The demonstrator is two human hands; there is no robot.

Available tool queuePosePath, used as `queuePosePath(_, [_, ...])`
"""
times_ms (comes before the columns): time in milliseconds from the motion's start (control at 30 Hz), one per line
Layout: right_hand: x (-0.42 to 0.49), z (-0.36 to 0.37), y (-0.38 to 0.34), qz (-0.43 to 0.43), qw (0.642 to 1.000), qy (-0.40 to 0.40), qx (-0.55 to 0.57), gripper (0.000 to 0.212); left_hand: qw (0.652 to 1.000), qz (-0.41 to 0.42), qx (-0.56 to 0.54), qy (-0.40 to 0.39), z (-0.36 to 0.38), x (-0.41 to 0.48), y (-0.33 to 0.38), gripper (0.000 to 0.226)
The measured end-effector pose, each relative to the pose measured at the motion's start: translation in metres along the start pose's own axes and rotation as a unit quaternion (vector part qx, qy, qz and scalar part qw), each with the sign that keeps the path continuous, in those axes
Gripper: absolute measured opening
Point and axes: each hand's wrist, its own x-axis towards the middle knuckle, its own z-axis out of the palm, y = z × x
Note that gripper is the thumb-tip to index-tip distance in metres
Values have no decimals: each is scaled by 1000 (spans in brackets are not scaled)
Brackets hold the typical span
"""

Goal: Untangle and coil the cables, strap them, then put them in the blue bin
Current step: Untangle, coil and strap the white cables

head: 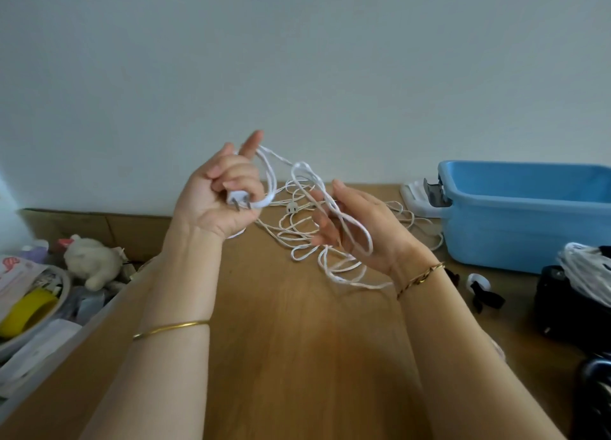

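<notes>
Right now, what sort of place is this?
Probably a home room: a brown wooden tabletop against a plain pale wall, a white plush toy at left, a blue plastic bin at right.

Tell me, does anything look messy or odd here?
The white cable sprawls in tangled loops across the wooden table, running up to the left hand, which grips its plug, and draped over the right hand.

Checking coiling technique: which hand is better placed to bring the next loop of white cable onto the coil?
The right hand: its fingers are open, with loose cable draped over them. The left hand is busy gripping the plug and the started coil.
</notes>
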Motion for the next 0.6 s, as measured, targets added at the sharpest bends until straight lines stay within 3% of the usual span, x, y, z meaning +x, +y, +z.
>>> queuePosePath(133, [4,0,5,75,992,58,89,35,977,185,-52,97,6,-3,3,36])
queuePosePath(300, [6,-10,10,152,977,97,116,64,937,320,-63,123,6,-1,5,24])
queuePosePath(367, [5,-10,10,161,981,111,17,57,923,358,-52,127,2,-2,9,19])
queuePosePath(400, [4,-8,10,158,981,102,-55,48,917,375,-59,123,-2,-3,11,27])
queuePosePath(500, [-2,1,4,118,967,3,-225,18,894,421,-40,148,-14,-4,16,37])
queuePosePath(600, [-9,7,-10,93,955,-97,-263,14,856,454,57,240,-26,-4,17,28])
